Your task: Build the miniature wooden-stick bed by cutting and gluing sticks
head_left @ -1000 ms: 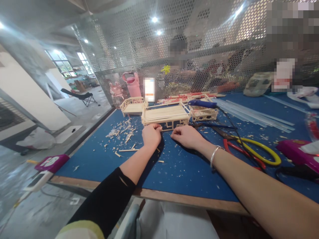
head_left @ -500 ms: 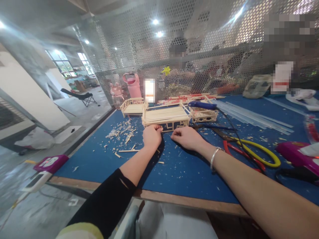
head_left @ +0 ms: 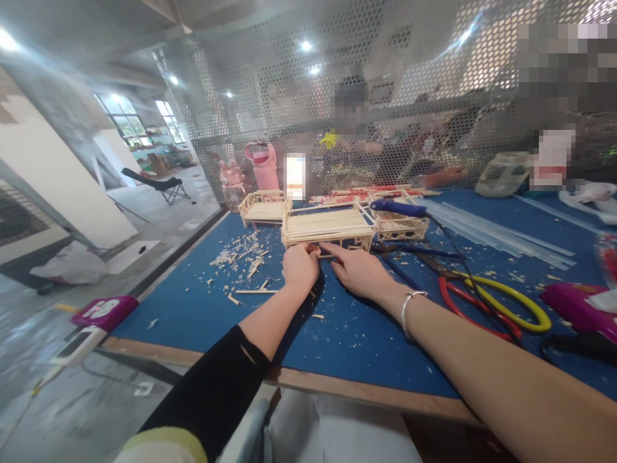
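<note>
On the blue worktop (head_left: 366,347), toward its far edge and a little left of the middle, stands a little wooden bed (head_left: 328,224) built of thin sticks. The left hand (head_left: 299,265) is clenched against the bed's lower front rail. It seems to pinch the rail between thumb and fingertips, though the curled knuckles hide the contact. The right hand (head_left: 359,270) lies loose just beside it, palm down, with its forefinger stretched out to touch the same rail; it grasps nothing. A silver bangle (head_left: 411,306) circles that wrist.

A second stick bed (head_left: 263,207) stands nearer the far left corner, with wood chips (head_left: 238,247) scattered in front of it. To the right of the first bed, a blue glue gun (head_left: 398,207) rests on a third frame (head_left: 399,225). Red and yellow handled cutters (head_left: 486,302) lie towards the right edge.
</note>
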The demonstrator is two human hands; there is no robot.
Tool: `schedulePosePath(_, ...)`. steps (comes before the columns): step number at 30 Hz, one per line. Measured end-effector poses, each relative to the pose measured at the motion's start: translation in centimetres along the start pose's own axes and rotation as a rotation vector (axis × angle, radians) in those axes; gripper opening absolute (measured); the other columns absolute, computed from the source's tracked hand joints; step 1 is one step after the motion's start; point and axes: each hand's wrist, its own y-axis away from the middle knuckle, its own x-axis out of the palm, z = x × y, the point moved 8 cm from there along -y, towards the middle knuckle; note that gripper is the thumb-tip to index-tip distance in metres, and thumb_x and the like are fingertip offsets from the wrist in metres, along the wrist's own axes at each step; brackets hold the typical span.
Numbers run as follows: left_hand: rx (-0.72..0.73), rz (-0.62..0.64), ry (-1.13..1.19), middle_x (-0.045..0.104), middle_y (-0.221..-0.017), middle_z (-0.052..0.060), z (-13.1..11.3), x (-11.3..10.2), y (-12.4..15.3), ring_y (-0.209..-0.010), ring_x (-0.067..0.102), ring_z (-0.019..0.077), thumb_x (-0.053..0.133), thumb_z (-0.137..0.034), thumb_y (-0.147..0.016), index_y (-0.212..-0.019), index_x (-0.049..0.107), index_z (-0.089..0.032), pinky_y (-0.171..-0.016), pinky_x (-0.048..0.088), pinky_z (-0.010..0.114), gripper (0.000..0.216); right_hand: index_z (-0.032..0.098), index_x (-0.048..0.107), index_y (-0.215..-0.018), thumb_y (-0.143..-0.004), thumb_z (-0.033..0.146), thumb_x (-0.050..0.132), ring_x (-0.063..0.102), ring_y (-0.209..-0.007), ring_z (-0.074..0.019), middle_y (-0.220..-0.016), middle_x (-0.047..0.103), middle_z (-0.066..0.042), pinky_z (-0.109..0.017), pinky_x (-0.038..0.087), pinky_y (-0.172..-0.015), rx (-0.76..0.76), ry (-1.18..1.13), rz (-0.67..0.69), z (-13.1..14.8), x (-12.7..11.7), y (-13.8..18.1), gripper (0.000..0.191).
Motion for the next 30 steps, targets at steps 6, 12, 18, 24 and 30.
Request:
schedulePosePath(6,0.005,0.005,0.018,0.071,-0.092,0.007,-0.01,0.03,0.20,-0.090,0.063,0.0191,0.053,-0.023,-0.079,-0.091,0.071,-0.018,-0.079,0.044,0.026,0.021,0.034,0.041,-0.133,-0.087,0.021,0.030,0.065,-0.086,-0.0223,-0.099,0.070,-0.007,-0.030,0.046,-0.068,-0.035,0.102,0.020,0.43,0.55,-0.13,0.049)
schedulePosePath(12,-0.001,-0.004,0.019,0.071,-0.095,0.009,0.05,0.14,0.28,-0.092,0.063,0.0202,0.053,-0.023,-0.080,-0.093,0.070,-0.017,-0.082,0.044,0.027,0.022,0.031,0.039,-0.135,-0.087,0.024,0.030,0.065,-0.085,-0.0240,-0.098,0.070,-0.009,-0.031,0.046,-0.067,0.000,0.119,0.026,0.18,0.86,-0.27,0.049)
schedulePosePath(18,-0.010,0.002,0.012,0.071,-0.093,0.008,0.10,0.19,0.44,-0.090,0.063,0.0197,0.053,-0.024,-0.080,-0.094,0.070,-0.019,-0.080,0.044,0.027,0.022,0.031,0.042,-0.132,-0.086,0.023,0.030,0.065,-0.083,-0.0244,-0.095,0.070,-0.009,-0.032,0.046,-0.067,-0.004,0.143,0.027,0.39,0.83,-0.37,0.049)
schedulePosePath(24,-0.013,0.011,0.002,0.071,-0.095,0.008,0.09,0.31,0.44,-0.091,0.063,0.0189,0.054,-0.024,-0.081,-0.094,0.070,-0.020,-0.081,0.044,0.026,0.022,0.030,0.042,-0.133,-0.087,0.023,0.031,0.065,-0.084,-0.0227,-0.097,0.070,-0.008,-0.030,0.046,-0.067,0.020,0.158,0.044,0.43,0.87,-0.24,0.048)
schedulePosePath(30,0.000,0.013,-0.007,0.070,-0.096,0.009,-0.06,0.25,0.52,-0.092,0.063,0.0206,0.053,-0.024,-0.081,-0.095,0.070,-0.019,-0.081,0.044,0.028,0.022,0.030,0.042,-0.133,-0.086,0.023,0.031,0.065,-0.085,-0.0231,-0.098,0.070,-0.008,-0.031,0.047,-0.068,0.019,0.143,0.047,0.48,0.84,-0.17,0.048)
